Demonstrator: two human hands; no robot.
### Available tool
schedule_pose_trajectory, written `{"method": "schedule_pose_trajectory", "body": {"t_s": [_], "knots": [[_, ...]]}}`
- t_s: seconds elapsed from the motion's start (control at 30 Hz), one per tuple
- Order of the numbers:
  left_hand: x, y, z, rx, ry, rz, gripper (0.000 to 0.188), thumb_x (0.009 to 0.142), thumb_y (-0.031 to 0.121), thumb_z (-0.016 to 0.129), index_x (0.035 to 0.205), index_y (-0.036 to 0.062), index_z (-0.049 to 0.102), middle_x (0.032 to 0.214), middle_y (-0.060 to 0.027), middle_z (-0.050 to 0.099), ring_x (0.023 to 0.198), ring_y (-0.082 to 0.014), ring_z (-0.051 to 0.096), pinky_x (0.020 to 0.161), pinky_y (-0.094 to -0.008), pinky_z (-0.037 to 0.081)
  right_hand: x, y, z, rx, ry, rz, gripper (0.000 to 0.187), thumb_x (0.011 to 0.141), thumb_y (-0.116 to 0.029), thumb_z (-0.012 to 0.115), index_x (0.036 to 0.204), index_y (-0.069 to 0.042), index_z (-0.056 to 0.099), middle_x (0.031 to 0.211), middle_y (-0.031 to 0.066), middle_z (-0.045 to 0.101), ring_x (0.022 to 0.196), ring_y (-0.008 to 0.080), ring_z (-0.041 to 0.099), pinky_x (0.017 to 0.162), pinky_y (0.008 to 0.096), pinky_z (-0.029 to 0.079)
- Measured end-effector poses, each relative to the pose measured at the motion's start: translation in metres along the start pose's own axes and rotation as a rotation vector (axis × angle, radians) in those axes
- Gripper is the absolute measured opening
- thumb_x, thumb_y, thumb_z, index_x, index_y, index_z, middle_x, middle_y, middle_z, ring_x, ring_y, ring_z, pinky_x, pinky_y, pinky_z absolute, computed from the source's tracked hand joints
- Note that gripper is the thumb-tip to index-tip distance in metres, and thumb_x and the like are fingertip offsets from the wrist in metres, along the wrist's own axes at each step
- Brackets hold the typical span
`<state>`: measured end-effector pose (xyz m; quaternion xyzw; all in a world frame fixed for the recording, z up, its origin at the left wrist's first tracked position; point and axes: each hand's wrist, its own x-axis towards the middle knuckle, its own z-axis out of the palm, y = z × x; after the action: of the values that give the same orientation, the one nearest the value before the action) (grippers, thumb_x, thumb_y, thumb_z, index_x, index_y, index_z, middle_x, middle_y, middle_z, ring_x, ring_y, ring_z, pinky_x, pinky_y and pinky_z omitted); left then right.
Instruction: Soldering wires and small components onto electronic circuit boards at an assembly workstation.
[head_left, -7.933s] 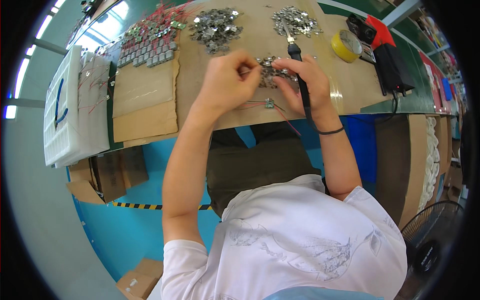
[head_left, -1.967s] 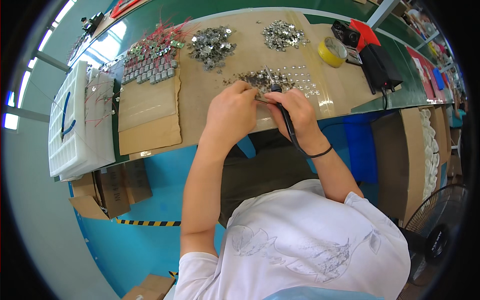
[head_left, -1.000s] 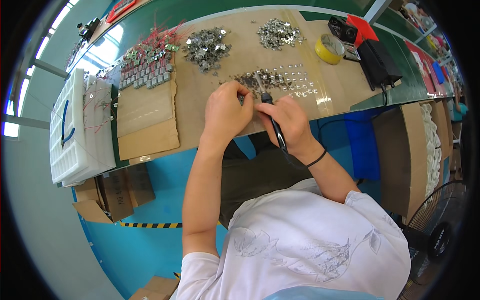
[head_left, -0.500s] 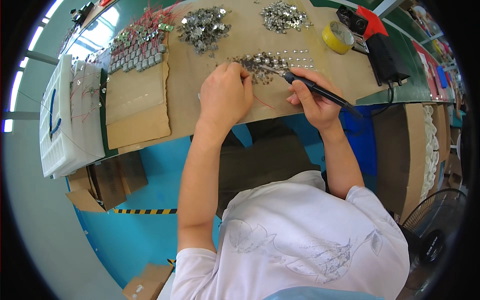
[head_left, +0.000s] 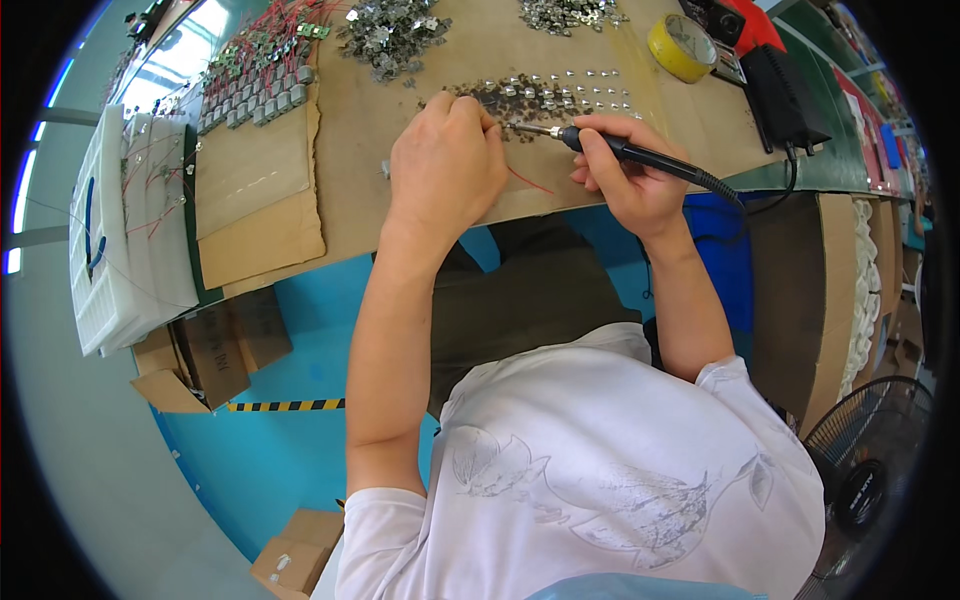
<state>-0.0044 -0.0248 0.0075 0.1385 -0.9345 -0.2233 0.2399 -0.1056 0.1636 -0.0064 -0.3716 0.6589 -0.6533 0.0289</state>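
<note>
My right hand [head_left: 635,175] grips a black soldering iron [head_left: 640,155], its metal tip pointing left toward the fingers of the other hand. Curled closed near the tip is my left hand [head_left: 450,155]; what its fingertips pinch is hidden behind the hand. A thin red wire [head_left: 530,181] sticks out to the right from beside those fingers. Just beyond both hands, small shiny metal pieces [head_left: 600,90] stand in rows on the brown board. Dark scorched spots and crumbs [head_left: 515,100] surround some of them.
Two heaps of metal parts, one left [head_left: 390,35] and one right [head_left: 565,14], lie at the back. Wired grey components [head_left: 255,95] cover cardboard at left, near white trays [head_left: 100,230]. Yellow tape [head_left: 682,48] and a black power unit [head_left: 785,95] stand at right. A fan [head_left: 865,480] is lower right.
The soldering iron is now more level, with its tip closer to my left fingers. My left hand stays closed in nearly the same place. The whole view has shifted slightly.
</note>
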Motion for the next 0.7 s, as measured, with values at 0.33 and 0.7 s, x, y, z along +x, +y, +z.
{"method": "schedule_pose_trajectory", "body": {"t_s": [0.33,0.7], "knots": [[0.0037,0.005,-0.0036,0.015,-0.073,-0.073,0.011,0.088,0.014,0.071,0.09,0.0029,0.071,0.096,-0.0168,0.068,0.09,-0.0376,0.07,0.079,-0.0463,0.057,0.0001,-0.0002,0.0007,-0.012,-0.002,-0.007,0.014,0.093,-0.004,0.075,0.107,0.0,0.075,0.077,0.0023,0.072,0.062,0.0065,0.069,0.055,0.0189,0.052],[0.0039,0.0047,-0.0018,0.021,-0.084,-0.063,0.011,0.088,0.013,0.071,0.09,0.0026,0.071,0.097,-0.0173,0.068,0.091,-0.038,0.07,0.08,-0.047,0.057,0.0012,-0.0024,-0.0002,-0.018,0.0,0.013,0.014,0.093,-0.004,0.075,0.106,0.001,0.075,0.076,0.0024,0.073,0.062,0.0066,0.069,0.056,0.019,0.053]]}}
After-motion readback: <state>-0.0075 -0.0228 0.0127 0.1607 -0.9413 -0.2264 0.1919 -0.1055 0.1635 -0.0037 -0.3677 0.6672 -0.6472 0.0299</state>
